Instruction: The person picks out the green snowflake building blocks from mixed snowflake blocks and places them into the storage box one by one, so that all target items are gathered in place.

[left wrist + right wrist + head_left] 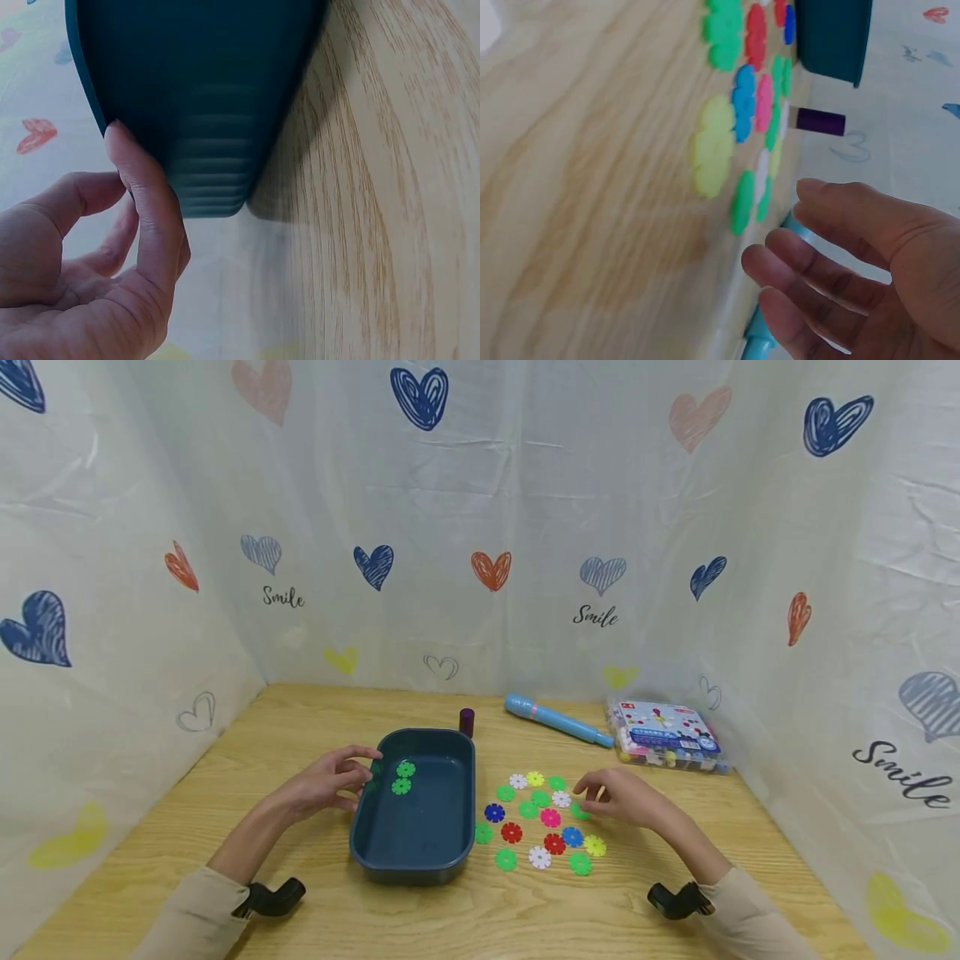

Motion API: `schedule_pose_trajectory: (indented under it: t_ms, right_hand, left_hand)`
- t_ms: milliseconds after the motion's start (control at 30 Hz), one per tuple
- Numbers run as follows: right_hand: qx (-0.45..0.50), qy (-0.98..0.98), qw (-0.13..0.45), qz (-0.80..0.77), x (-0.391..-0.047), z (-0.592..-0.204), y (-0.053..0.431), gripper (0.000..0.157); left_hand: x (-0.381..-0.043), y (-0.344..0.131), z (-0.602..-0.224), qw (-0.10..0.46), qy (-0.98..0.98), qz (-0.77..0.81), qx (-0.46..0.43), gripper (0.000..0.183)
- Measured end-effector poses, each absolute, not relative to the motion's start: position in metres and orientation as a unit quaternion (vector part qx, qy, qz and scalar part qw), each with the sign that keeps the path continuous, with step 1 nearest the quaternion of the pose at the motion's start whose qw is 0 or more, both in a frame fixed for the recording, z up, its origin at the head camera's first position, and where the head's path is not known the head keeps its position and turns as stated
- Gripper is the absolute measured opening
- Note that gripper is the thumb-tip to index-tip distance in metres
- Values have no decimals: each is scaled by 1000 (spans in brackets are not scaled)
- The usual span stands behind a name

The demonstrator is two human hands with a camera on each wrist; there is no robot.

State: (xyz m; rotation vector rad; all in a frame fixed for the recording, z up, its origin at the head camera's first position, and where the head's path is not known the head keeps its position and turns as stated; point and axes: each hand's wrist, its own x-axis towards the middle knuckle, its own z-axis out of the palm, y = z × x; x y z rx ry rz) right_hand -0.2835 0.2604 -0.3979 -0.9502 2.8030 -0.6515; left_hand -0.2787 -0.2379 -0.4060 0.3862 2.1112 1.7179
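Note:
My left hand point(324, 787) is at the left side of a dark teal rectangular bin point(412, 862). In the left wrist view its fingers and thumb point(142, 202) grip the bin's rim and ridged outer wall point(210, 161). Inside the bin lie two green notched discs point(402, 777). My right hand point(621, 797) hovers at the right edge of a spread of flat notched discs, its fingers loosely bent and holding nothing. Nearest to it are a green disc point(578, 811) and a white disc point(561, 798). The other discs are red, blue, yellow, pink, white and green.
A dark purple cylinder point(467, 722) stands behind the bin's right corner. Farther back lie a light blue wand-like tube point(558, 720) and a clear box of colourful pieces point(667, 735). A heart-printed curtain point(480, 635) encloses the wooden table point(315, 893).

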Motion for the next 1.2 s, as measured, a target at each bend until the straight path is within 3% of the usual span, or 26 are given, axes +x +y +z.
schedule_pose_trajectory:
  t_ms: [533,1200]
  right_hand:
    - [-306,928,67,-202,-284,-417,271,31]
    - [-299,915,109,-248,-292,-417,270,23]
  left_hand:
    - [-281,-237,-405,197,759,604,140,51]
    - [-280,-237,-406,196,761,604,132,52]
